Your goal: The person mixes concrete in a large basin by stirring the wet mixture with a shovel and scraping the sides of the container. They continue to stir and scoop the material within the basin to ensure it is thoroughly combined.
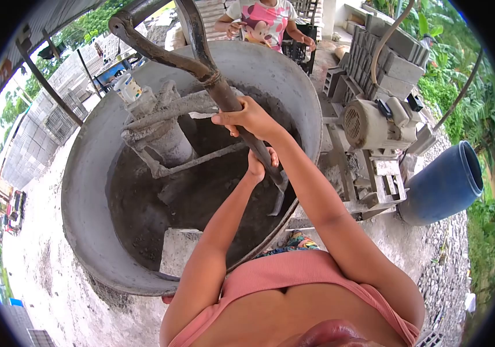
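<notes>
So the person has both hands wrapped round a dark brown shovel shaft with a forked handle top (pixel 220 89), right hand (pixel 248 118) clenched higher up toward the fork, left hand (pixel 262 163) gripping lower, near the metal blade (pixel 279 199). The shovel's slanted over a big round grey metal drum (pixel 88 191), blade end low inside by the near right wall. Dark grey mix (pixel 137 225) covers the bottom, with a cement-crusted centre post (pixel 169 144) standing in it. Another person (pixel 262 23) is just beyond the far rim
</notes>
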